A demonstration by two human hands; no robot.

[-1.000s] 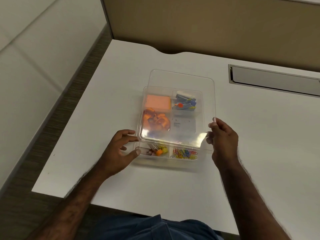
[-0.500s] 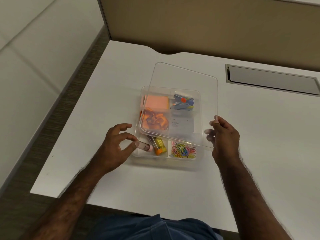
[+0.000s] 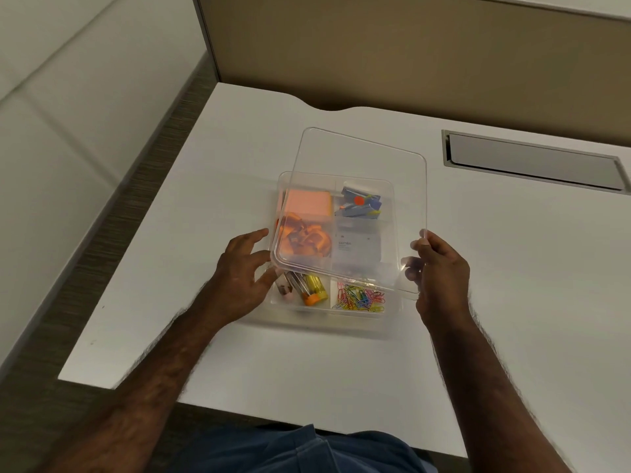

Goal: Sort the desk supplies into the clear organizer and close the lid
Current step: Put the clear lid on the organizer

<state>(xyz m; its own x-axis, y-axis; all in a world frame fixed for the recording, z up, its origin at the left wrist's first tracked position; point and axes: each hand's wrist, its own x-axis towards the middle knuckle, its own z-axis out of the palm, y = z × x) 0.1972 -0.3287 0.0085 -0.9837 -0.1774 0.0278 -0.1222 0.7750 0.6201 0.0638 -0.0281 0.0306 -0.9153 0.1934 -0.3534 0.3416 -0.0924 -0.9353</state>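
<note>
The clear organizer (image 3: pixel 341 319) stands mid-desk with its compartments filled: orange sticky notes (image 3: pixel 307 203), blue staple boxes (image 3: pixel 360 204), orange clips (image 3: pixel 304 242), a grey card (image 3: pixel 358 249), highlighters (image 3: pixel 312 288) and coloured paper clips (image 3: pixel 360 298). The clear lid (image 3: pixel 362 158) hovers tilted and skewed over the far compartments, leaving the near row uncovered. My right hand (image 3: pixel 440 271) pinches the lid's near right corner. My left hand (image 3: pixel 239 278) is at the lid's near left corner, thumb under it and fingers at its edge.
The white desk (image 3: pixel 205 199) ends at its left edge by the striped floor (image 3: pixel 112 213). A grey cable-slot cover (image 3: pixel 532 162) is set into the desk at the back right. A tan partition (image 3: pixel 409 56) runs behind.
The lid has swung skewed and shifted back, uncovering the near row. My left hand let go of its corner, then came back to it. My right hand kept its grip.
</note>
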